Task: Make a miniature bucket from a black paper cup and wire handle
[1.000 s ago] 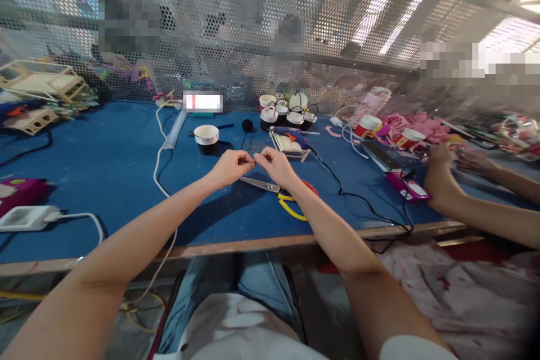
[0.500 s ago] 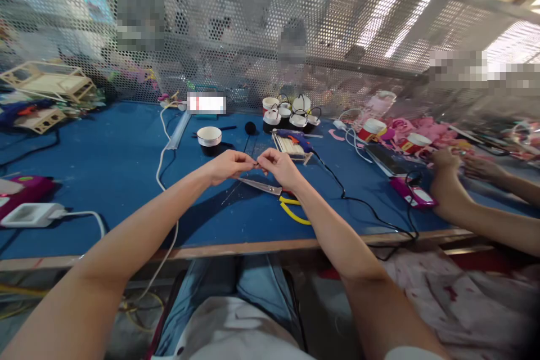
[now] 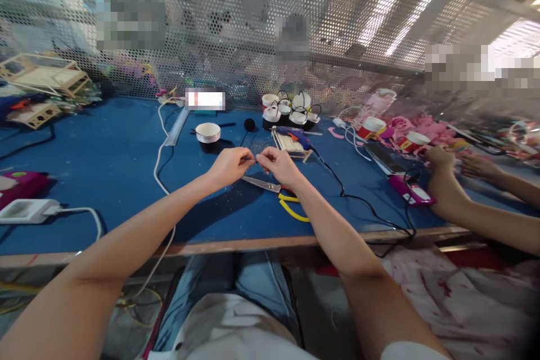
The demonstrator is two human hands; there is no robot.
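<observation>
My left hand (image 3: 230,167) and my right hand (image 3: 280,166) meet fingertip to fingertip above the blue table, both pinched closed. Whatever lies between the fingertips is tiny and dark, too small to name. Below them lie scissors (image 3: 262,184) with yellow handles, partly covered by my right wrist. A black cup with a white rim (image 3: 208,136) stands beyond my left hand. Farther back, a black ball (image 3: 249,124) rests near a thin dark line on the table. Just past my right hand, a blue glue gun (image 3: 291,136) lies on a small wooden rack (image 3: 291,149).
Several small cups (image 3: 297,119) with black wire loops stand at the back by a perforated metal screen (image 3: 248,28). A clear ruler (image 3: 177,127) and a white cable (image 3: 159,171) lie left. At right are a phone (image 3: 383,158), pink material (image 3: 422,126) and another person's hands (image 3: 442,164).
My left hand has turned slightly, its fingers more curled. The dark bit between the fingertips shows less. Both hands stay together above the scissors, and the view has shifted a little.
</observation>
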